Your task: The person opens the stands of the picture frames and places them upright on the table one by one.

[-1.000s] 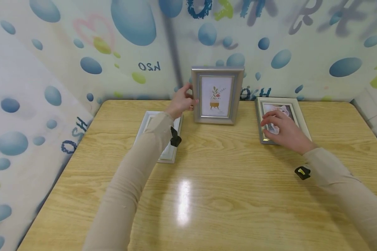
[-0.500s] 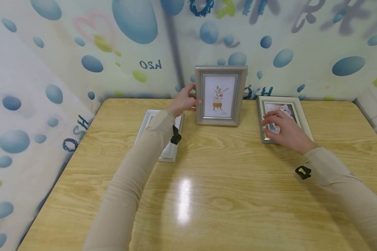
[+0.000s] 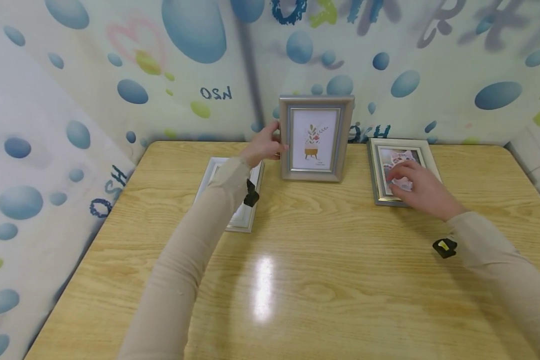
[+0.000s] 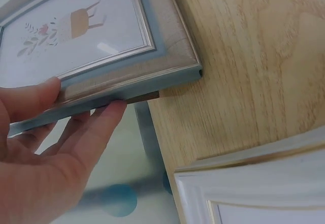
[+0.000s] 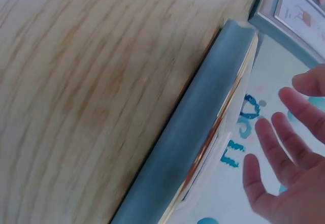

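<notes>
Head view: where is the plant frame (image 3: 315, 137)?

It stands nearly upright on the wooden table (image 3: 306, 280), picture toward the person, with the dotted wall (image 3: 270, 70) behind it.

And the left hand (image 3: 264, 145)?

At the plant frame's left edge, and it has hold of it. The left wrist view shows the thumb (image 4: 35, 99) on the front border and the other fingers reaching behind, so the gap between them is just what the border fills. A dark strip (image 4: 144, 98) pokes out behind the plant frame there.

What about the right hand (image 3: 418, 186)?

It's to the right of the plant frame, above the cat frame (image 3: 396, 156). Its fingers are loosely bent and spread, with nothing between them. In the right wrist view the fingertips show clear of the cat frame's edge.

So the cat frame lies down?

Yes, picture up, just right of the plant frame.

Anything on the other side?

A white frame (image 3: 241, 220) lies left of the plant frame and closer to the person. The left sleeve (image 3: 189, 250) crosses over it, so I can't tell what picture it has.
</notes>
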### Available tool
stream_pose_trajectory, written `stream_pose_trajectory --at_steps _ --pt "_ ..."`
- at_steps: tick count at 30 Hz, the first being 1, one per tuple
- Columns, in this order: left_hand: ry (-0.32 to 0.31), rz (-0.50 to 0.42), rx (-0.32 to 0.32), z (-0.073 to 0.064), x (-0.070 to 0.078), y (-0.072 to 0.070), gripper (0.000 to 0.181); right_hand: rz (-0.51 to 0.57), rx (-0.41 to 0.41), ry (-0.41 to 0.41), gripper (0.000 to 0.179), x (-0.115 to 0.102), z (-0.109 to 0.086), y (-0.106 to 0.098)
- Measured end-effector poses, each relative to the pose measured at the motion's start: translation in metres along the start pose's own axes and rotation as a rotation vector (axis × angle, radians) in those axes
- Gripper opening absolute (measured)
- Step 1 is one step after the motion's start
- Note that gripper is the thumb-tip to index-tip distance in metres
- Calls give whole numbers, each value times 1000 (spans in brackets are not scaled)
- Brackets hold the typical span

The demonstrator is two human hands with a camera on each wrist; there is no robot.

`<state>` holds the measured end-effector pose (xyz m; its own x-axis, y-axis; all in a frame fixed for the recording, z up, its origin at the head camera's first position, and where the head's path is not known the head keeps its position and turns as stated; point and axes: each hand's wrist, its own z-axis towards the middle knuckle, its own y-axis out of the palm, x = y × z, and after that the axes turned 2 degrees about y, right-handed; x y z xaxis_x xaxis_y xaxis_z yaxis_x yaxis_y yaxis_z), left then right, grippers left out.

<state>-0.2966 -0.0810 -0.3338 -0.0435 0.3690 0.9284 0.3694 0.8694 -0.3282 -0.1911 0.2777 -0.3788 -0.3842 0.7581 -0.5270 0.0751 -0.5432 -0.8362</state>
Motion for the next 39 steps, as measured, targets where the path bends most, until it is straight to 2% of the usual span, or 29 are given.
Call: stream_pose_trajectory --at_steps 4,12,19,25,28,33,39 --pt "-7 47 -34 0 -2 0 41 -31 -22 60 13 7 -2 -6" --pt "31 105 -78 -6 -13 -9 49 -58 -54 51 17 20 -3 -17" --pt "66 174 -83 -14 -18 -19 40 -95 -76 75 20 32 -4 -29" --pt "77 233 -101 -21 -18 -24 41 -117 -125 151 27 42 -5 -39" --pt "76 231 -119 -24 -17 -24 41 -123 -153 187 30 47 -4 -42" --pt "88 216 -140 -26 -15 -19 43 -123 -160 202 30 53 -5 -43" --pt "131 168 -98 -23 -17 -10 29 -124 -167 200 30 52 -5 -41"
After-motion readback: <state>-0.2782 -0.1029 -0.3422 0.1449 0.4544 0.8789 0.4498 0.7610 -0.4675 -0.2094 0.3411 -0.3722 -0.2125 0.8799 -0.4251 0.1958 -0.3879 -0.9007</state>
